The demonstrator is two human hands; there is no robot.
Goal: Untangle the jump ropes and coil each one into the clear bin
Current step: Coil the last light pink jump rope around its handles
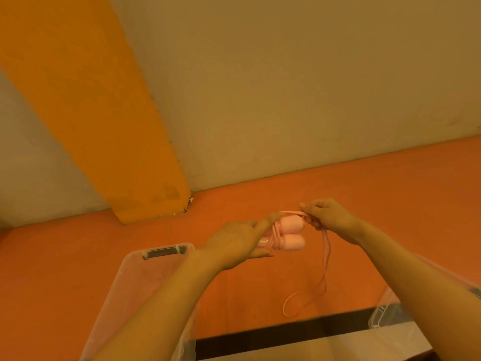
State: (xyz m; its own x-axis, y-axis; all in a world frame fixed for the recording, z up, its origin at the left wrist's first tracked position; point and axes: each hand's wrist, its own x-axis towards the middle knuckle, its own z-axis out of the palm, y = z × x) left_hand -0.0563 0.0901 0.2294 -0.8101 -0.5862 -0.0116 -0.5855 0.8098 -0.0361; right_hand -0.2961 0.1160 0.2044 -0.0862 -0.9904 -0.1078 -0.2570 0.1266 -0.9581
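We are standing over an orange floor (78, 256), with the clear bin lid (135, 277) lying on it just left of our hands. Our left hand (234, 241) is cradling the two pink jump rope handles (283, 233), fingers mostly straight along them. Just right of the handles, our right hand (328, 217) is pinching the pink cord (325, 259), whose loop is hanging below the handles.

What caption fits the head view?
Left hand holds pink handles; right hand winds the cord around them.
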